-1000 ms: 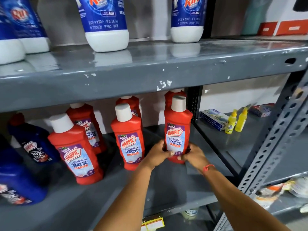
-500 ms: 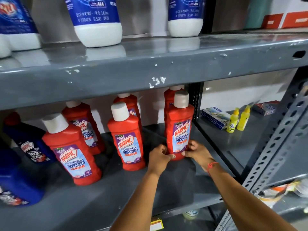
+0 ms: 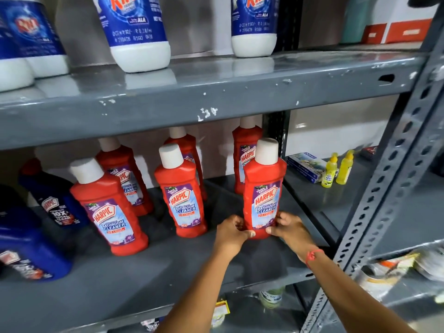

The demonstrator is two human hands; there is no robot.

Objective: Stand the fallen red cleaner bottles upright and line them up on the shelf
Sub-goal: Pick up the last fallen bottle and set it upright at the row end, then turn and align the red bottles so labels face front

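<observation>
Several red cleaner bottles with white caps stand upright on the grey middle shelf (image 3: pixel 149 267). The front right bottle (image 3: pixel 264 188) is held at its base from both sides: my left hand (image 3: pixel 231 233) grips its left lower edge and my right hand (image 3: pixel 289 228) its right lower edge. To its left stand a front middle bottle (image 3: pixel 180 191) and a front left bottle (image 3: pixel 105 207). Three more red bottles stand behind them, one (image 3: pixel 246 159) right behind the held bottle. None of the red bottles lies on its side.
Dark blue cleaner bottles (image 3: pixel 51 200) crowd the shelf's left end. White and blue bottles (image 3: pixel 134 32) stand on the upper shelf. A dark upright post (image 3: pixel 276 131) bounds the bay on the right; beyond it are a box (image 3: pixel 305 167) and two yellow bottles (image 3: pixel 337 168).
The front right bottle has been shifted slightly back and to the right between both hands, with its label turned a little. The other bottles have stayed put.
</observation>
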